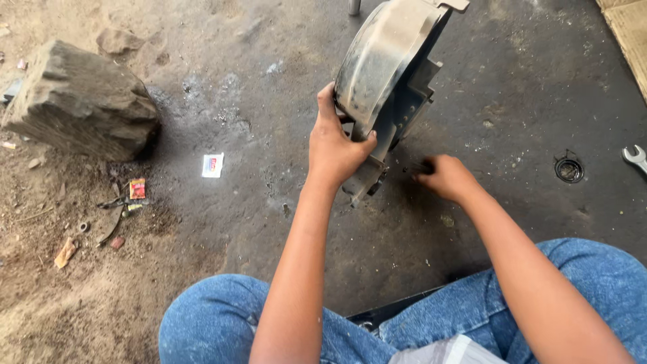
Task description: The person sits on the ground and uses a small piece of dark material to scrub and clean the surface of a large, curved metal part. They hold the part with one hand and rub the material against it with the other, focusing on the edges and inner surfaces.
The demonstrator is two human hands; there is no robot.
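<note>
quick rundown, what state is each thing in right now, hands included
curved grey metal guard: stood on edge on the floor, tilted, dusty
left hand: gripping the guard's lower edge
right hand: low at the floor beside the guard, fingertips on something small and dark, too blurred to tell
large grey rock: resting on the dirt
silver open-end spanner: lying flat, untouched
small white sachet: lying flat on the floor

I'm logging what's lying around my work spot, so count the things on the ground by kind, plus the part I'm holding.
Curved metal housing, gripped by left hand: 1
Rock: 1
Wrench: 1
Round ring part: 1
Small packets, white and red: 2
Total: 6
</note>
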